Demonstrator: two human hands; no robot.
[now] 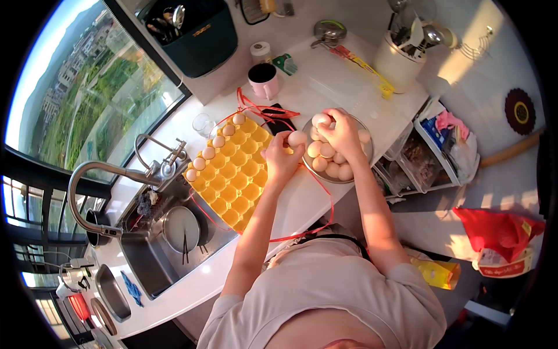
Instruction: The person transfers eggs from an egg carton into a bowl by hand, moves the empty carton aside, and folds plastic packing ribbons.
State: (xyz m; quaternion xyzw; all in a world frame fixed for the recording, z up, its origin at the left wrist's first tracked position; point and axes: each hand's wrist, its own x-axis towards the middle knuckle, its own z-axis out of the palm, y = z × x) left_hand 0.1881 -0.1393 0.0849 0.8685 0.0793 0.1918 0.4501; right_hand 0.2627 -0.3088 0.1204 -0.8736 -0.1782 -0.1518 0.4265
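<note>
Yellow tray (232,192) holds eggs (218,141). Left hand (282,160) firmly pinches one egg (297,138); right hand (343,136) grips another egg (321,120) over a bowl (368,153).

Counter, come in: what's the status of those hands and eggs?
Left hand holding an egg. Right hand holding another egg at the bowl. Yellow tray: six eggs along one edge. Loose red strap beside it, possible snag.
</note>
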